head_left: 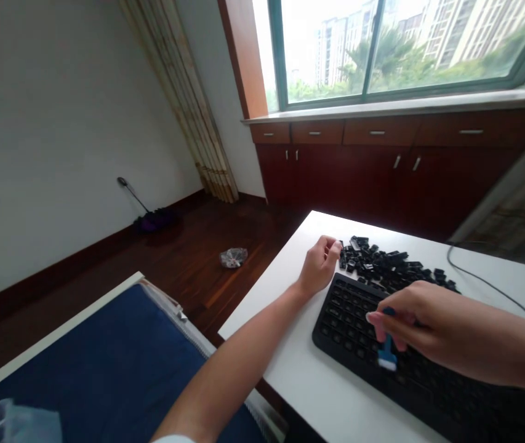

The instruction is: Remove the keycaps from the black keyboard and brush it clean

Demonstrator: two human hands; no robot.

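A black keyboard base (343,320) without its keycaps lies slanted on the white table. Over it, my right hand (421,323) is closed around a small blue brush (387,355), whose pale bristles point down at the keyboard. Behind the keyboard is a pile of loose black keycaps (386,263). My left hand (321,264) rests on the table at the pile's left edge, beyond the keyboard's upper left corner. Its fingers are curled together, and what they hold, if anything, is too small to make out.
The white table (290,344) has its left edge beside my left forearm. A black cable (488,283) runs across its right part. To the left is a dark blue surface (105,369) with a pale rim. A clear plastic bag (233,258) lies on the wooden floor.
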